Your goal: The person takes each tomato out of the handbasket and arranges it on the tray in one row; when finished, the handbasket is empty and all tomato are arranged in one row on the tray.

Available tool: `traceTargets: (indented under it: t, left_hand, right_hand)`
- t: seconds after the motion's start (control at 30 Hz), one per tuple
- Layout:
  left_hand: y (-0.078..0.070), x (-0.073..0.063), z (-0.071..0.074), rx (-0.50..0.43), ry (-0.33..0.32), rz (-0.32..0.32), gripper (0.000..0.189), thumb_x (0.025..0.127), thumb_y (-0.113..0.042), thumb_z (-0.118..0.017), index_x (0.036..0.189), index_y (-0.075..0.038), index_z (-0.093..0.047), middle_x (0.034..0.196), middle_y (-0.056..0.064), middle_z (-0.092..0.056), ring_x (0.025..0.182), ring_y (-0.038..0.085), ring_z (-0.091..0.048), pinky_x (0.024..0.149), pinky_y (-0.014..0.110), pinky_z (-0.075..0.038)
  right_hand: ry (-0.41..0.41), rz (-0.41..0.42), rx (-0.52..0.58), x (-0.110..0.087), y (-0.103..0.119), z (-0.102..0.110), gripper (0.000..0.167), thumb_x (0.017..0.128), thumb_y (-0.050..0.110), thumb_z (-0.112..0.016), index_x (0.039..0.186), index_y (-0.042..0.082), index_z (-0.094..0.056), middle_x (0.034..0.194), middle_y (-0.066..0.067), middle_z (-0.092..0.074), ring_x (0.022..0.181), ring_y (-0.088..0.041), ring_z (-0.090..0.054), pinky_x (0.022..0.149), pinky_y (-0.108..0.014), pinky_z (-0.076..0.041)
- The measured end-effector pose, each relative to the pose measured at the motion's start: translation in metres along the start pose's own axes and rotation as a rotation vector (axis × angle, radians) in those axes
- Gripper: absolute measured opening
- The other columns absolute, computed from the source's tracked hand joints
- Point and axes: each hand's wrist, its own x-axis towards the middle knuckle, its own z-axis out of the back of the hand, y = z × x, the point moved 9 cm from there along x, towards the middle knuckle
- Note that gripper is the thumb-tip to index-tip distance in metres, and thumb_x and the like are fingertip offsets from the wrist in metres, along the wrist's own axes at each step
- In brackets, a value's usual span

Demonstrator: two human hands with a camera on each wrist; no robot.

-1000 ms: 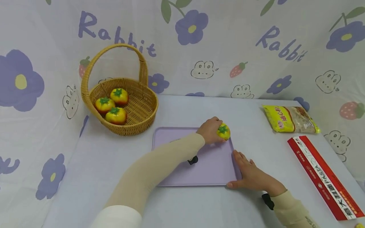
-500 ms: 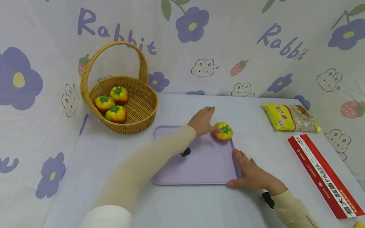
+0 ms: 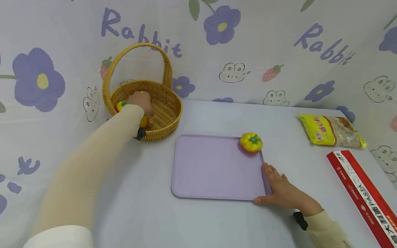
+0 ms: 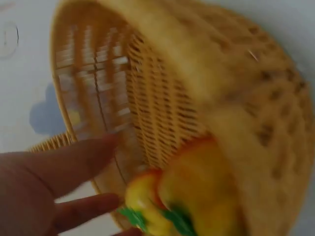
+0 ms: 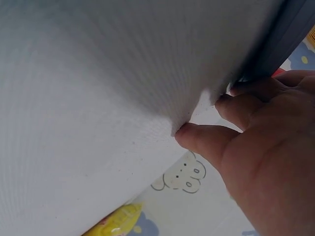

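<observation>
My left hand (image 3: 141, 101) is inside the wicker basket (image 3: 165, 131), over yellow-and-red persimmon-like fruits with green leafy tops. It partly hides them in the head view. Up close in the left wrist view, its fingers (image 4: 86, 211) are spread, with fingertips beside the smaller-looking fruit (image 4: 145, 199); a larger-looking fruit (image 4: 202, 184) lies against the basket wall. Another such fruit (image 3: 251, 143) sits at the far right corner of the lilac tray (image 3: 214, 168). My right hand (image 3: 283, 191) rests along the tray's right edge, fingers extended and thumb near its front corner.
A yellow food packet (image 3: 332, 131) lies at the back right of the white-covered table. In front of it is a long red pasta box (image 3: 363, 196). A patterned cloth (image 3: 198, 69) hangs behind everything, and the basket's tall handle arches up at the back left.
My left hand has let go of the fruit at the tray's far right corner and moved left into the basket. The right hand stays at the tray's edge. The head view has shifted slightly.
</observation>
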Motion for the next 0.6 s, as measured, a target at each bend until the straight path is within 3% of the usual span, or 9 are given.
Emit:
traceTargets:
  t: [0.1,0.2,0.3,0.43,0.6]
  left_hand:
    - [0.025,-0.012,-0.007,-0.008,0.126,0.089,0.052,0.082,-0.022,-0.070,0.125,0.004,-0.056,0.135,0.032,-0.042,0.112,0.041,-0.048,0.094,0.051,-0.047]
    - [0.032,-0.019,-0.013,-0.025,0.187,0.127,0.060,0.080,-0.019,-0.072,0.131,0.006,-0.051,0.143,0.035,-0.026,0.108,0.038,-0.043,0.092,0.047,-0.048]
    - [0.032,-0.021,-0.016,-0.033,0.193,0.133,0.058,0.080,-0.012,-0.070,0.131,0.007,-0.050,0.144,0.037,-0.019,0.103,0.037,-0.044,0.081,0.040,-0.051]
    - [0.028,-0.018,-0.024,-0.041,0.193,0.109,0.046,0.082,-0.003,-0.061,0.127,0.007,-0.052,0.135,0.033,-0.030,0.094,0.034,-0.047,0.063,0.031,-0.046]
    - [0.020,-0.016,-0.027,-0.043,0.179,0.042,0.044,0.084,-0.005,-0.059,0.127,0.004,-0.052,0.117,0.022,-0.052,0.094,0.031,-0.048,0.066,0.033,-0.044]
  right_hand:
    - [0.000,0.003,0.007,0.001,-0.001,0.000,0.127,0.071,0.060,-0.075,0.149,-0.011,-0.003,0.156,-0.033,-0.005,0.143,-0.050,-0.005,0.107,-0.072,-0.003]
    - [-0.004,0.006,0.014,0.001,-0.004,-0.001,0.127,0.071,0.059,-0.075,0.149,-0.010,-0.002,0.156,-0.032,-0.004,0.143,-0.050,-0.004,0.107,-0.073,-0.003]
    - [-0.001,0.003,0.022,0.001,-0.006,-0.002,0.127,0.071,0.059,-0.075,0.150,-0.009,-0.002,0.157,-0.032,-0.004,0.143,-0.050,-0.004,0.107,-0.072,-0.002]
    - [0.010,-0.007,0.027,0.001,-0.006,-0.003,0.127,0.072,0.059,-0.075,0.150,-0.009,-0.002,0.157,-0.031,-0.004,0.143,-0.050,-0.003,0.107,-0.072,-0.001]
    - [0.000,-0.003,0.017,-0.001,-0.003,0.000,0.126,0.071,0.059,-0.075,0.150,-0.009,-0.004,0.157,-0.031,-0.005,0.143,-0.049,-0.005,0.108,-0.071,-0.002]
